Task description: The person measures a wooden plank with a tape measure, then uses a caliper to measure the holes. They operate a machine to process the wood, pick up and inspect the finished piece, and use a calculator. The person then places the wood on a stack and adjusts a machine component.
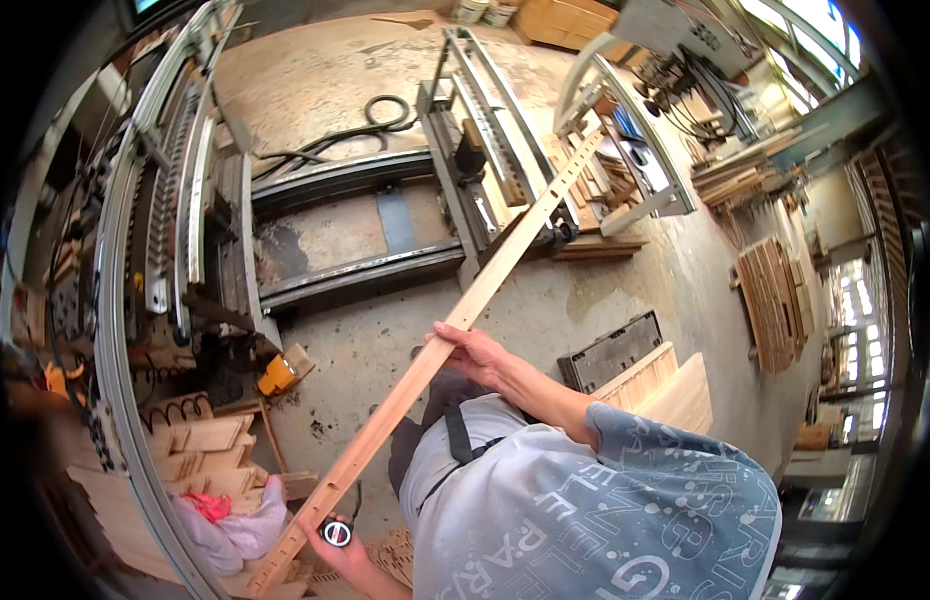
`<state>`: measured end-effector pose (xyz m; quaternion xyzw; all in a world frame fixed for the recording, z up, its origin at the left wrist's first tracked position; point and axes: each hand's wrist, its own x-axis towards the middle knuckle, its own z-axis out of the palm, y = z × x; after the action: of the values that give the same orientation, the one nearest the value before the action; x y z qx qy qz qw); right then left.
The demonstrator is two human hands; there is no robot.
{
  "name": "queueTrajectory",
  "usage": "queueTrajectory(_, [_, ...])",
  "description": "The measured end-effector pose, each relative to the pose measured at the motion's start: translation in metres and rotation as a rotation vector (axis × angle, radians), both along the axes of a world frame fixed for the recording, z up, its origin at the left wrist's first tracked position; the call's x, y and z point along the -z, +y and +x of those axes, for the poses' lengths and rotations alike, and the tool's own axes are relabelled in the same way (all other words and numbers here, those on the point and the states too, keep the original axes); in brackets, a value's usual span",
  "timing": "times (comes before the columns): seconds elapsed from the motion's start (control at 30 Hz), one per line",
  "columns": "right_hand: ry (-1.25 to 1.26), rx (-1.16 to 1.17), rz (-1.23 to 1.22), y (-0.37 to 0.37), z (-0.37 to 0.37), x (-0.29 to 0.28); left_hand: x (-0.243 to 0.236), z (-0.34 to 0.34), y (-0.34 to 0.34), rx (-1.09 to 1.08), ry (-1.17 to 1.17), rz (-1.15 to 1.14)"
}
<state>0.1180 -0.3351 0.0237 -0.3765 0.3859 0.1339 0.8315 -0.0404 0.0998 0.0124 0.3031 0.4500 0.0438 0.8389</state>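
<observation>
A long, pale wooden strip (397,402) with several small slots and holes along its face slants across the view, from the lower left up to the far right. My right hand (472,356) is closed around it near its middle, the thumb and fingers at its edges. Toward the near end, my left hand (347,560) grips the strip's edge. The same hand also holds a round black tape measure (335,532) against its palm. Whether any tape is pulled out cannot be made out.
A metal machine frame (360,270) stands ahead, with black hoses (385,125) behind. Wood pieces (200,445) and pinkish cloth (250,525) lie at lower left, near a yellow tool (277,374). At right are a black case (613,352), pale boards (675,400) and a plank stack (772,305).
</observation>
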Motion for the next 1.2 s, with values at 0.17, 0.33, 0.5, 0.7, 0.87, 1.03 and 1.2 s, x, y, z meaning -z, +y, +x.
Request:
queueTrajectory(0.17, [-0.068,0.120,-0.044,-0.113,-0.016,-0.015,0.021,0.004,0.031,-0.060,-0.009,0.118])
queueTrajectory(0.33, [-0.103,0.260,-0.121,-0.242,-0.003,-0.018,0.018,0.098,-0.009,0.125,-0.041,0.229])
queueTrajectory(0.5, [-0.140,0.369,-0.110,-0.360,0.034,0.001,-0.012,0.182,-0.160,0.236,-0.100,0.161])
queueTrajectory(0.7, [-0.282,0.583,0.072,-0.484,0.036,0.027,0.024,0.241,-0.258,0.297,-0.066,0.031])
queueTrajectory(0.87, [-0.144,0.580,0.006,-0.558,0.036,0.055,0.020,0.277,-0.356,0.455,-0.097,0.044])
queueTrajectory(1.03, [-0.123,0.635,0.016,-0.609,0.046,0.075,0.013,0.264,-0.392,0.641,-0.036,0.103])
queueTrajectory(1.2, [-0.159,0.643,0.145,-0.661,0.070,0.104,0.047,0.198,-0.361,0.572,0.072,0.044])
